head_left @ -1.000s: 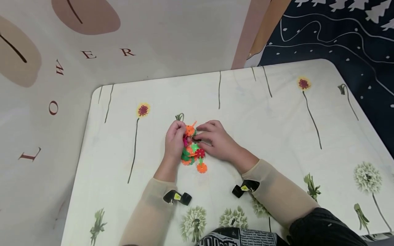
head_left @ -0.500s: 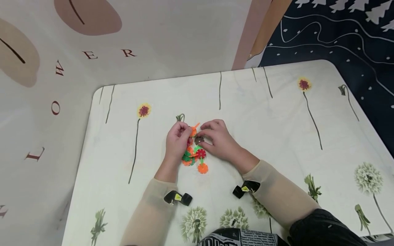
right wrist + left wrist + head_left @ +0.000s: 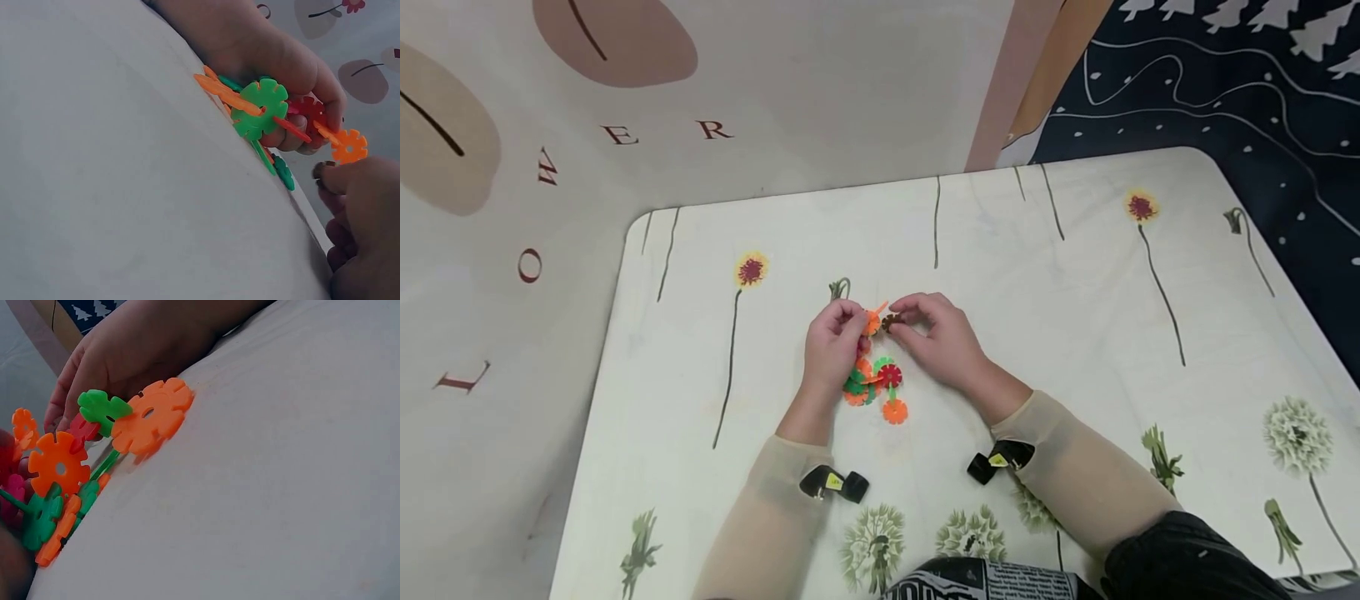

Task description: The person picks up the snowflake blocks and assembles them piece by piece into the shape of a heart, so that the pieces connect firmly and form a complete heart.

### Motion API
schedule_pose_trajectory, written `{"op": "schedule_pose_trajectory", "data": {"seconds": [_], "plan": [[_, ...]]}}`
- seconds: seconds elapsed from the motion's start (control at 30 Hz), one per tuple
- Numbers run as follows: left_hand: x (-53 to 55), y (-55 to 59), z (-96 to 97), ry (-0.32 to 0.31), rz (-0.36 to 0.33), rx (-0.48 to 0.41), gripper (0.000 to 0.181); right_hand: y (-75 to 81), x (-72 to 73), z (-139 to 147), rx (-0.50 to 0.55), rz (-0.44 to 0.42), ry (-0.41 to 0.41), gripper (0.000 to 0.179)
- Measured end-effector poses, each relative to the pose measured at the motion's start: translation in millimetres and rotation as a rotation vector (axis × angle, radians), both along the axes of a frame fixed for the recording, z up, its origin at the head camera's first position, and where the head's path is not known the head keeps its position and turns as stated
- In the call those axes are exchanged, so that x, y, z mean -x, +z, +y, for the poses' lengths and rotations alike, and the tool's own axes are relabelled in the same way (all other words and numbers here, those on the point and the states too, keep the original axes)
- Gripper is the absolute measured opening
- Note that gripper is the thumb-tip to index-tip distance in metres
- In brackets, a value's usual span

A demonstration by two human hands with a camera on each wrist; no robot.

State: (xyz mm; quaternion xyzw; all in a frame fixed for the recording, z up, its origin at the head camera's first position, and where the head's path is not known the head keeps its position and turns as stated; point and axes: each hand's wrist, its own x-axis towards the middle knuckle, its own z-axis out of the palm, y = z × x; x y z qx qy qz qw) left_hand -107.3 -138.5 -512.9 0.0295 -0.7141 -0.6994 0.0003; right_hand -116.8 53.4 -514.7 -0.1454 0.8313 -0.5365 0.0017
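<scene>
Toothed plastic snowflake discs are joined into one colourful cluster (image 3: 862, 379) low over the table. My left hand (image 3: 829, 354) pinches its far end, by an orange disc (image 3: 872, 323) with another orange disc slotted into it. Between thumb and index finger of my right hand (image 3: 949, 346) is a brown snowflake disc (image 3: 890, 322), just right of that orange one. In the right wrist view the brown disc shows dark at the fingertips, beside the small orange disc (image 3: 350, 146). Nearest me, a red disc (image 3: 889, 376) links down to an orange disc (image 3: 894, 411). My left fingers hide part of the cluster.
A white cloth with printed flowers covers the table (image 3: 1037, 317). A pale lettered panel (image 3: 820, 100) rises along the far and left sides. Dark tree-patterned fabric (image 3: 1210, 92) lies beyond the right corner. Each wrist carries a small black camera (image 3: 835, 482).
The right fingers have gone from reaching at the cluster to pinching the brown disc, lifting it up and away beside the orange disc. The left hand shifted slightly right, still gripping the cluster.
</scene>
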Motion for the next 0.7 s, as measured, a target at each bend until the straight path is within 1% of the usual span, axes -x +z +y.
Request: {"op": "schedule_pose_trajectory", "data": {"seconds": [0.17, 0.27, 0.37, 0.5, 0.7], "plan": [[-0.5, 1.5, 0.3, -0.001, -0.019, 0.013, 0.011, 1.6, 0.3, -1.2, 0.212, -0.115, -0.112, 0.014], [-0.6, 1.9, -0.2, -0.005, -0.015, 0.040, 0.012, 2.6, 1.8, -1.7, 0.343, -0.143, -0.157, 0.013], [-0.1, 1.9, -0.5, -0.011, 0.004, 0.067, 0.013, 3.1, 3.1, -2.2, 0.445, -0.149, -0.185, 0.015], [-0.1, 1.1, -0.8, -0.021, 0.027, 0.084, 0.013, 2.0, 3.5, -2.3, 0.505, -0.154, -0.195, 0.014], [-0.2, -2.0, -0.9, -0.027, 0.024, 0.092, 0.013, 1.8, 2.0, -2.3, 0.520, -0.155, -0.182, 0.013]]}}
